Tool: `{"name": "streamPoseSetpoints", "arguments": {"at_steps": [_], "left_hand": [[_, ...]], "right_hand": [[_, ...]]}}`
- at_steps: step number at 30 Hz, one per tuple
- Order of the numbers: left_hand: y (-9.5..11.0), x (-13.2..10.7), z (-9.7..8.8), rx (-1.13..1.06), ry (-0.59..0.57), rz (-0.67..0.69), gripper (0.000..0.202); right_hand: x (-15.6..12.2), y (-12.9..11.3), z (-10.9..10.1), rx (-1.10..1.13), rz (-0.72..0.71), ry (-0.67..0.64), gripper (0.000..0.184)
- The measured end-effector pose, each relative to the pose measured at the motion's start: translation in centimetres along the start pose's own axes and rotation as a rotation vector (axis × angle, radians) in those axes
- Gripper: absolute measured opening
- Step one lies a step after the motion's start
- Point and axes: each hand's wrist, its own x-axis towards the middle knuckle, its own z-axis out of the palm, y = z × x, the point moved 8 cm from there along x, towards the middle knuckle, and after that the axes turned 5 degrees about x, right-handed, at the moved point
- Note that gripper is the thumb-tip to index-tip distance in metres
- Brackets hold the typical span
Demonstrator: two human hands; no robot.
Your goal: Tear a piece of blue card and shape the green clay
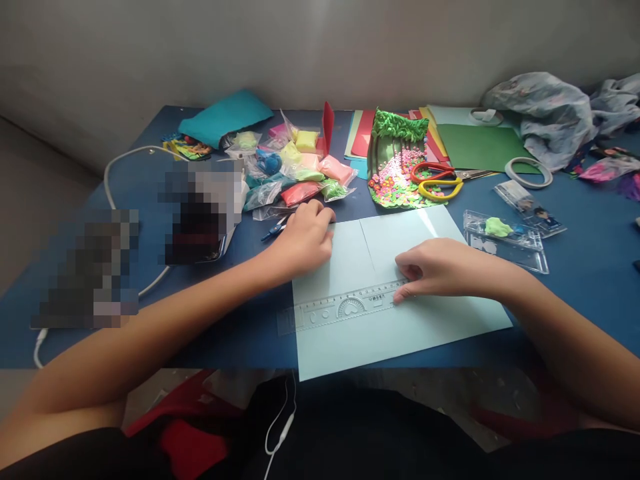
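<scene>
A pale blue sheet of paper [395, 327] lies on the blue table [590, 267] in front of me, with a pencil line running down it. A clear plastic ruler [340, 310] lies across the sheet. My right hand [440, 270] pinches the ruler's right end with curled fingers. My left hand [303, 240] rests curled at the sheet's upper left corner, beside a small blue tool [274, 231]; what it holds, if anything, is hidden.
Bags of coloured clay [295, 170] lie behind the left hand. A clay-decorated piece [395, 163], red-and-yellow scissors [440, 181], coloured paper sheets [475, 143], tape rolls [529, 172] and a clear case [505, 239] lie behind and right. A white cable [120, 167] runs on the left.
</scene>
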Motion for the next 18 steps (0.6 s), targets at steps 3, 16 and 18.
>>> {"name": "streamPoseSetpoints", "arguments": {"at_steps": [3,16,18], "left_hand": [[-0.4,1.0,-0.6,-0.04,-0.06,-0.001,0.027],[3.2,1.7,0.0,0.131,-0.106,0.016,0.038],[2.9,1.8,0.1,0.12,-0.107,-0.003,0.038]], "right_hand": [[0.0,-0.1,0.0,0.002,-0.009,-0.001,0.046],[-0.2,-0.4,0.0,0.048,-0.05,0.018,0.036],[-0.2,-0.4,0.1,0.05,-0.043,0.009,0.036]]}}
